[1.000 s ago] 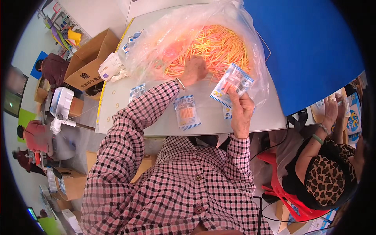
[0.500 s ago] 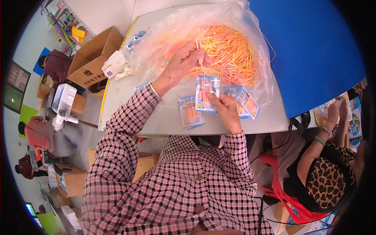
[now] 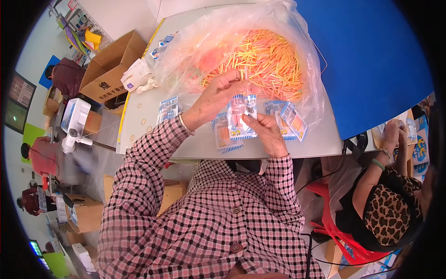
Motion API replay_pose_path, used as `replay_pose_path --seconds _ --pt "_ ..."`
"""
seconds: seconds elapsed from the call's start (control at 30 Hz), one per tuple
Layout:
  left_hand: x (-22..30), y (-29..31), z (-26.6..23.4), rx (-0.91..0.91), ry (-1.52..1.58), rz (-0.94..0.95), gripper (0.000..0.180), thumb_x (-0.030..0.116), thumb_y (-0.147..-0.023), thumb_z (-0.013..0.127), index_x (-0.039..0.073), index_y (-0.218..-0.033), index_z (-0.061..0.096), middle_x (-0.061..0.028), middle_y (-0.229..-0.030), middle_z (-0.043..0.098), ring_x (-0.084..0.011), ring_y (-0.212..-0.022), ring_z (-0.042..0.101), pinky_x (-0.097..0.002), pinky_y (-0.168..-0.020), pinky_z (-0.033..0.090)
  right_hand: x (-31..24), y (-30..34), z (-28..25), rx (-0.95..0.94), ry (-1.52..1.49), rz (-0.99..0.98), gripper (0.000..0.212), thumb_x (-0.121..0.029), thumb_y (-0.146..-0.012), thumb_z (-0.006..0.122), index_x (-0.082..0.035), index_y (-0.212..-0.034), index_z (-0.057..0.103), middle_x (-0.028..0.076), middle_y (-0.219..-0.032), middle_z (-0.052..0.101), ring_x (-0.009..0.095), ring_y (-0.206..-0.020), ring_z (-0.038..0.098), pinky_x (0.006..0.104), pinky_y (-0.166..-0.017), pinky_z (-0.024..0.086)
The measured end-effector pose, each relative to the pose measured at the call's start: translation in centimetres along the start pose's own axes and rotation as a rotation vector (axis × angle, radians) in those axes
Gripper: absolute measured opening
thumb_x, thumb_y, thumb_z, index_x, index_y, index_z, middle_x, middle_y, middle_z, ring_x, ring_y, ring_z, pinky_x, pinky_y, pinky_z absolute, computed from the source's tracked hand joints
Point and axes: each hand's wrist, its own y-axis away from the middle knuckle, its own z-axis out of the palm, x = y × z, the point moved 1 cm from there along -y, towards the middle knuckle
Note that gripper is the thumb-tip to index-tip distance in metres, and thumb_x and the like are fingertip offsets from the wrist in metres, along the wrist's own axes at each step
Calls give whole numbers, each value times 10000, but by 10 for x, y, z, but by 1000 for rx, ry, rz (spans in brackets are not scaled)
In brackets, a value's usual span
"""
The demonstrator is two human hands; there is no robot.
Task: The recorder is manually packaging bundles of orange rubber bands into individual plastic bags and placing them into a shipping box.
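My left hand [image 3: 218, 97] pinches a few thin pale sticks [image 3: 243, 74] upright at the top edge of a packet. Whether their lower ends are inside it, my fingers hide. My right hand [image 3: 268, 134] is closed on that clear, blue-and-white packet [image 3: 236, 122], thumb on its front; pinkish sticks show through its window. Under and beside it lie a similar packet [image 3: 223, 139] and, to the right, overlapping filled packets [image 3: 294, 122]. Beyond my hands, a large clear plastic bag [image 3: 186, 51] gapes around a heap of yellow and pink sticks [image 3: 274, 60].
Another packet [image 3: 168, 108] lies by my left wrist. White gloves or cloth [image 3: 137, 76] rest at the table's [image 3: 186, 151] left edge, near a cardboard box [image 3: 111, 69]. A blue panel [image 3: 371, 65] borders the right. A co-worker [image 3: 385, 204] sits at right; others are far left.
My left hand has come down and toward me from the heap, bringing the sticks to the packet's top. The packet has shifted slightly left and nearer in my right hand.
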Motion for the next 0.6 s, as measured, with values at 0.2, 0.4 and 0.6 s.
replay_pose_path --seconds 0.2,0.4,0.6 --pt "-13 6 -4 27 27 -58 165 166 -932 503 15 -938 568 -64 -973 641 -65 -854 562 -243 -780 460 -5 1 2 11 1 -36 274 -218 -914 557 24 -1017 634 14 -868 646 39 -750 555 183 -665 455" --pt "-11 12 -9 -14 -250 -165 184 167 -922 522 6 -984 587 -39 -974 627 -75 -887 557 -243 -831 437 -1 1 2 21 56 -59 356 -288 -929 524 34 -1049 621 6 -867 636 39 -768 539 190 -699 445" --pt "0 14 -3 -37 -180 -19 221 155 -918 525 14 -1074 593 -37 -1029 602 -103 -951 549 -245 -868 423 -4 4 4 39 -6 -54 322 -267 -937 515 18 -1048 616 5 -859 634 36 -748 541 188 -669 449"
